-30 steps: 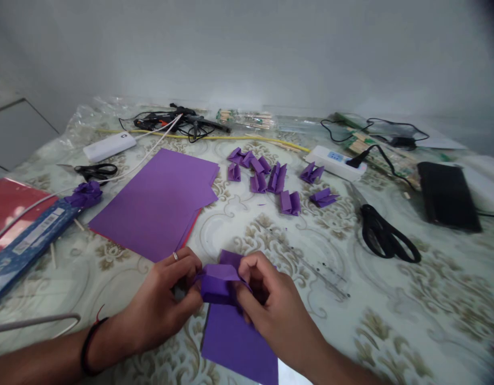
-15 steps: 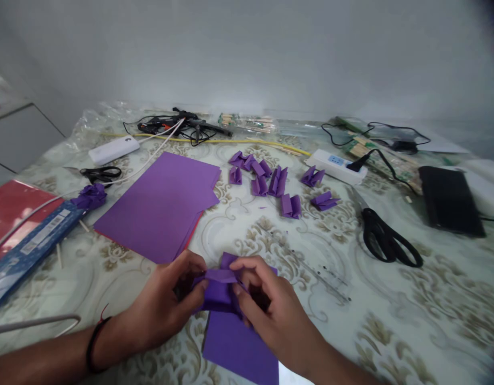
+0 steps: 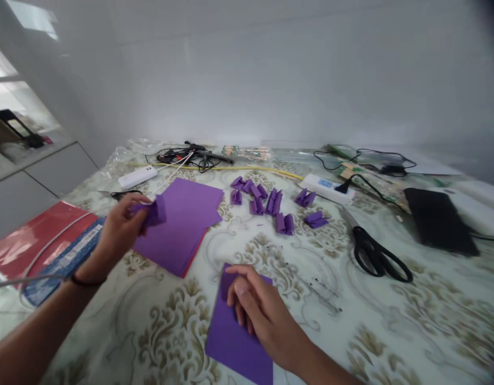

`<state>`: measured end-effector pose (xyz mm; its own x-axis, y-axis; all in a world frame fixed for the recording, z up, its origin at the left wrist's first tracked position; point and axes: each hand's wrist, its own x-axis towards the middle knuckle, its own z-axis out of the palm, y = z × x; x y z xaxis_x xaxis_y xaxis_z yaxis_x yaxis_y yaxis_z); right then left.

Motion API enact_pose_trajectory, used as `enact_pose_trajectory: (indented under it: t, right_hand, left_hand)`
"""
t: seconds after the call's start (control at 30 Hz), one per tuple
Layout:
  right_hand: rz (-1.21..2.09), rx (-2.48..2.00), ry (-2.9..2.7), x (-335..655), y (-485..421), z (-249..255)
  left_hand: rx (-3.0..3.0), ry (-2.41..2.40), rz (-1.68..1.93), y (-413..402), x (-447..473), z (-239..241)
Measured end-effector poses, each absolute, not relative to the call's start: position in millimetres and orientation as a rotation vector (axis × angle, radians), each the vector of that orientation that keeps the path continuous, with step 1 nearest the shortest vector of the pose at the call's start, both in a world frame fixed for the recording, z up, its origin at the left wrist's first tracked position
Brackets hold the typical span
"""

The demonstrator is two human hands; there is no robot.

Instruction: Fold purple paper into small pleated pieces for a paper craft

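Note:
Raised over the left side of the table, my left hand [image 3: 124, 227] is closed on a folded purple paper piece [image 3: 156, 210]. Below that piece lies a stack of purple paper sheets [image 3: 182, 219], with red showing along its lower edge. My right hand [image 3: 260, 315] hovers over or rests on a smaller purple paper [image 3: 234, 342] near the front; contact cannot be made out. Its fingers are loosely bent and apart, with nothing in them. Several folded purple paper pieces [image 3: 274, 202] are grouped at the table's middle.
Black-handled scissors [image 3: 377, 254] lie at the right, beside a power strip [image 3: 327, 187] and a black flat object [image 3: 439, 219]. A hot glue gun [image 3: 190, 155] with tangled cords sits at the back. Red and blue packets [image 3: 42, 238] and a white device [image 3: 137, 176] are leftward.
My left hand has carried the folded paper piece up and left, away from my right hand. My right hand has let go of it and stayed near the front paper. The view has tilted upward.

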<state>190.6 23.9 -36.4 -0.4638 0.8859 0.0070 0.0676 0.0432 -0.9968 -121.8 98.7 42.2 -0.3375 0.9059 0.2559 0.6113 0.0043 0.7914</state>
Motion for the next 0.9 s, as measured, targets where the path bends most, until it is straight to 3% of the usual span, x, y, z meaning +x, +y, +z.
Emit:
enact_pose_trajectory:
  t: [0.17,0.37,0.53,0.63,0.73,0.9]
  right_hand:
    - [1.467,-1.005,-1.725,189.0,25.1,-35.3]
    - [1.391,-1.043,-1.824,186.2,25.3,-39.0]
    - [1.370,-1.052,-1.811,193.0,27.8,-23.9]
    - [1.176,-1.085,-1.827,207.2,35.0,0.8]
    - [0.965,-1.164,-1.921,222.8,39.8,18.4]
    - [0.819,-1.279,-2.164,237.1,34.5,-0.4]
  left_hand:
    - [1.441,2.333,1.431,121.4,-188.7,81.1]
    - [1.530,2.388,1.112,99.1,-220.1,90.2]
    - [1.653,2.334,1.047,81.9,-204.7,94.7]
    - [1.912,2.069,0.973,70.4,-171.1,90.4]
    - [2.341,1.470,0.803,51.5,-123.6,72.1]
    - [2.445,0.992,0.337,34.5,-61.7,21.2]
